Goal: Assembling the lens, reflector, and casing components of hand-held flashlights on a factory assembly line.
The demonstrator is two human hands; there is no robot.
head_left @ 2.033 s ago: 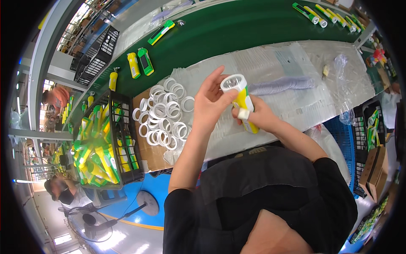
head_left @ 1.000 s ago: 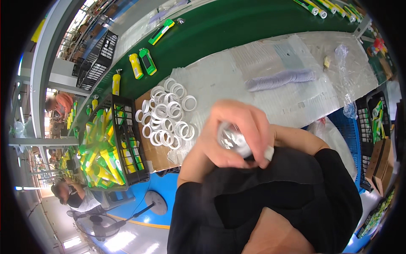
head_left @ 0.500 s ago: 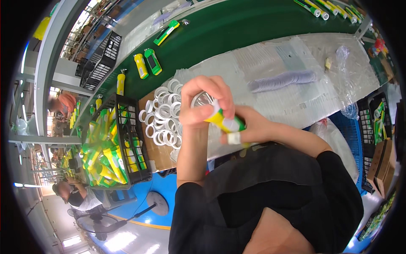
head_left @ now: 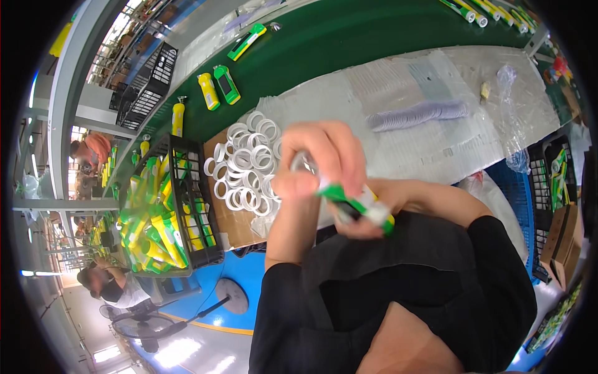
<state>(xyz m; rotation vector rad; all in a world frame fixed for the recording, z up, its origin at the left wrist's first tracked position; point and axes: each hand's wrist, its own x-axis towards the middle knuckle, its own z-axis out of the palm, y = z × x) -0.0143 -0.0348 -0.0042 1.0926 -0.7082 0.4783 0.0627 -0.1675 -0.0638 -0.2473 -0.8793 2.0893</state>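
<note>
In front of my chest, both hands hold a green and yellow flashlight (head_left: pixel 339 194). My left hand (head_left: pixel 327 153) is wrapped round its wide, clear head end, with a white band showing just below the fingers. Closed on the lower body is my right hand (head_left: pixel 402 194), partly behind the flashlight; a white wrap on one of its digits is smeared by motion. A dark panel shows on the flashlight's green side. To the left of my left hand, a heap of white plastic rings (head_left: pixel 243 163) lies on cardboard.
A black crate (head_left: pixel 215 258) full of green and yellow flashlights stands at the left. Several flashlights (head_left: pixel 226 84) lie on the green belt (head_left: pixel 311 62) beyond. A row of thin clear discs (head_left: pixel 417 116) lies on the plastic-covered table (head_left: pixel 386 153). A fan (head_left: pixel 146 327) stands at lower left.
Both hands have moved slightly right and nearer my body with the flashlight. It has turned, so its green side with the dark panel now shows instead of the yellow one.
</note>
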